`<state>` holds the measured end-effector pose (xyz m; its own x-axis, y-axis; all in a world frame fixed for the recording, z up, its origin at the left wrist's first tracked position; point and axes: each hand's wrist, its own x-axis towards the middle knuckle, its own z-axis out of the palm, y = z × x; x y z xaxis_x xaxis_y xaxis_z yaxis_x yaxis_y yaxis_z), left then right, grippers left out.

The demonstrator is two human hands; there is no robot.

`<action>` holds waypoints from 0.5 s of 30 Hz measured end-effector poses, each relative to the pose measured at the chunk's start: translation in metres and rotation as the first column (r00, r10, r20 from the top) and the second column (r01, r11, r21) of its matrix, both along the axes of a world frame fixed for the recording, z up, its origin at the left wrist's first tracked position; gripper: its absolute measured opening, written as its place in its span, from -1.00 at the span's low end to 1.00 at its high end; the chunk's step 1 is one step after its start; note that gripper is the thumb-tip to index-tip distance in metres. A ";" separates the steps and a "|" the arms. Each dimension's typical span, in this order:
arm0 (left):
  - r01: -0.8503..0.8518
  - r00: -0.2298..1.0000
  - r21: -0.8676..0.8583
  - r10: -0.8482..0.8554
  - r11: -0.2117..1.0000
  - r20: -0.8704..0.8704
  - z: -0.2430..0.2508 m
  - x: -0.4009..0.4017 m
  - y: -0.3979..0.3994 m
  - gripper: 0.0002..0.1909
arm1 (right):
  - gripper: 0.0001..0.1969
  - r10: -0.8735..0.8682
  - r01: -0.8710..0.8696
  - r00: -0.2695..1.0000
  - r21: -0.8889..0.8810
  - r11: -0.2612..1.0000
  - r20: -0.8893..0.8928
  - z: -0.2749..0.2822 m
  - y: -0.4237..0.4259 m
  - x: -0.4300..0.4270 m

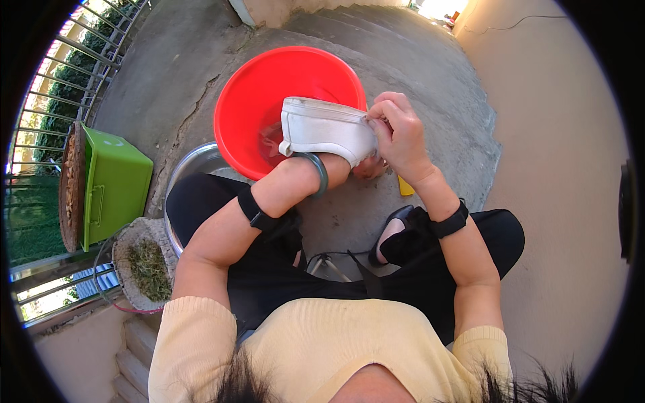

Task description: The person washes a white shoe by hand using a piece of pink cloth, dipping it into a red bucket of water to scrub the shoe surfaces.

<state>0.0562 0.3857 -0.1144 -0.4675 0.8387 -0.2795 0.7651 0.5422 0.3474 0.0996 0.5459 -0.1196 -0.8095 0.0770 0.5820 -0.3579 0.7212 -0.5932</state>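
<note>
A white shoe (327, 126) is held on its side over the right part of a red plastic basin (252, 85), its sole edge facing away from me. My left hand (370, 169) supports the shoe from the opening side. The shoe covers most of that hand, so how far it reaches inside cannot be told. At the toe end, my right hand (400, 131) pinches the shoe between thumb and fingers. Something pale and translucent (272, 138) lies in the basin, partly behind the shoe. Below my right hand, a yellow object (404, 186) on the floor is partly hidden.
A metal basin (194, 161) sits beneath the red one, beside my left knee. Farther left are a green bin (118, 176), a round brown tray (70, 196) and a planter with dry grass (148, 267). Concrete steps (363, 25) lie ahead; a wall (554, 151) stands right.
</note>
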 end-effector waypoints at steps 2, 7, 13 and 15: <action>0.020 0.999 -0.140 -0.013 0.990 0.049 -0.002 0.000 -0.003 -0.69 | -0.96 0.034 -0.030 0.995 -0.044 0.999 0.099 -0.005 0.005 0.003; -0.056 0.924 0.404 -0.106 0.913 0.367 -0.004 -0.005 -0.016 -0.65 | -0.97 -0.018 0.036 0.980 -0.087 0.996 0.199 -0.013 0.009 0.009; -0.989 -0.023 0.018 -0.268 0.149 0.963 -0.006 -0.032 -0.015 -0.62 | -0.96 -0.044 0.046 0.974 -0.003 0.999 0.222 -0.018 0.010 0.006; -0.983 -0.020 0.045 -0.347 0.179 0.938 -0.007 -0.033 -0.011 -0.62 | -0.95 -0.006 0.019 0.967 -0.048 0.999 0.254 -0.016 0.011 0.006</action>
